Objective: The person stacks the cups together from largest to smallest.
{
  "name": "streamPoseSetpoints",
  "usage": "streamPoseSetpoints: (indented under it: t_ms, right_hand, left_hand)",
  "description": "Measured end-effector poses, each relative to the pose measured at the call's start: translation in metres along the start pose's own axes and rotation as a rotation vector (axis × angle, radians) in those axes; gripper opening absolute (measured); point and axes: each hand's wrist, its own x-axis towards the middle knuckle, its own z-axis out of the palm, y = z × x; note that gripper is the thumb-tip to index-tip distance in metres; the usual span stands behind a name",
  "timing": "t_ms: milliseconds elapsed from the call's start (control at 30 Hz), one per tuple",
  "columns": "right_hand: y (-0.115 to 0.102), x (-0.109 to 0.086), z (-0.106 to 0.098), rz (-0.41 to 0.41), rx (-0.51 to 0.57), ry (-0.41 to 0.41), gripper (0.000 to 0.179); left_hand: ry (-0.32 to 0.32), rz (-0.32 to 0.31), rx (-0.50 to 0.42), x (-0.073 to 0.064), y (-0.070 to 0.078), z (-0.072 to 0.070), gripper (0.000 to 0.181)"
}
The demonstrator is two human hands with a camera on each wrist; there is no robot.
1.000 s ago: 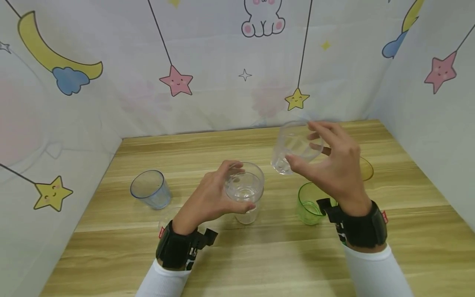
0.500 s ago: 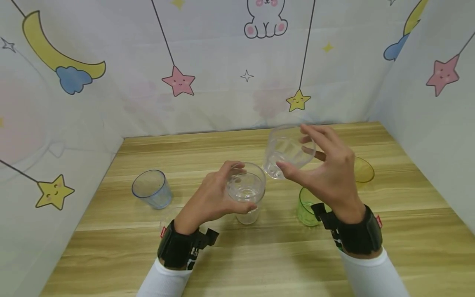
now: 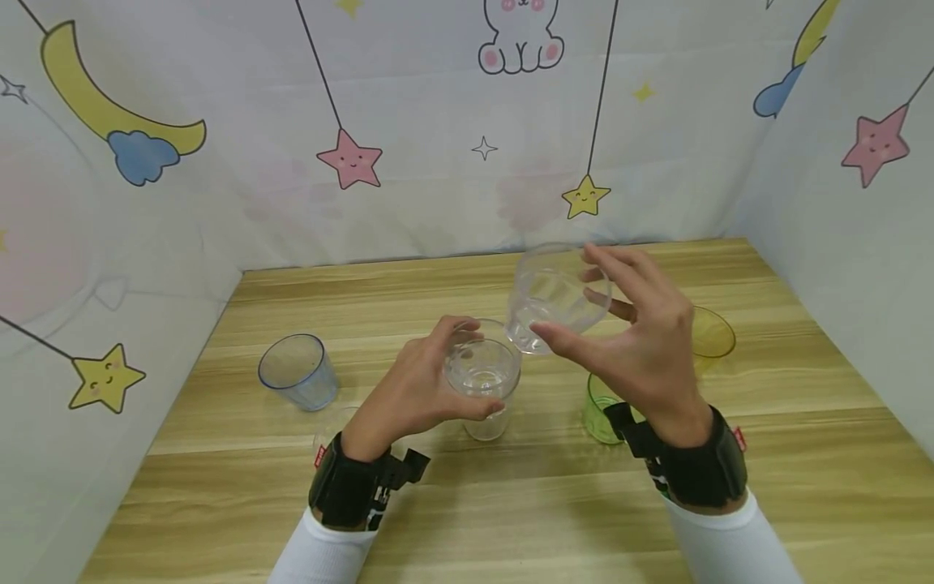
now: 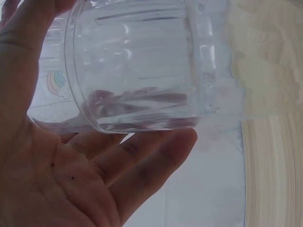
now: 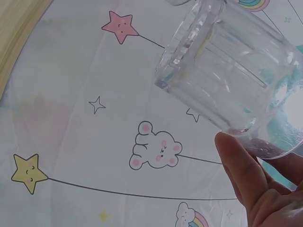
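My left hand [image 3: 412, 393] grips a pair of clear tumblers [image 3: 487, 381], one seemingly nested in the other, mouth up above the table. The left wrist view shows the clear ribbed wall [image 4: 137, 61] with fingers [image 4: 156, 165] beneath it. Another clear tumbler [image 3: 554, 300] is pinched near its rim between thumb and fingers of my right hand [image 3: 645, 349]. It is tilted, its base slanting down to the left over the edge of the held pair; whether they touch I cannot tell. In the right wrist view this tumbler [image 5: 232, 71] appears see-through.
A blue tumbler [image 3: 299, 377] stands on the wooden table [image 3: 540, 519] at left. A clear cup [image 3: 332, 426] is mostly hidden behind my left wrist. At right stand a green tumbler [image 3: 598, 418] and a yellow one [image 3: 715, 332], both partly covered by my right arm. Printed cloth walls [image 3: 438, 211] enclose the table.
My right hand has moved left and slightly down with its tumbler, whose base now overlaps the rim of the held pair in view. The left hand stays in place.
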Motion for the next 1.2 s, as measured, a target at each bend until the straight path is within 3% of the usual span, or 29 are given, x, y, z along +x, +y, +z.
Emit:
streamPoseSetpoints:
  t_ms: [567,933,1067,1200]
  right_hand:
    - [-0.016,-0.003,0.023,-0.022,0.058,0.027,0.083]
    - [-0.025,-0.010,0.037,-0.063,0.098,0.032,0.085]
    - [-0.025,-0.015,0.042,-0.076,0.115,-0.007,0.084]
    - [-0.023,-0.019,0.047,-0.081,0.120,-0.071,0.084]
  left_hand:
    - [-0.005,-0.009,-0.021,0.001,0.000,-0.002,0.083]
    - [-0.005,-0.067,-0.043,0.000,0.003,-0.001,0.080]
    - [-0.005,-0.062,-0.067,0.000,0.002,0.000,0.087]
    - [0.006,-0.017,-0.059,0.000,0.001,0.002,0.093]
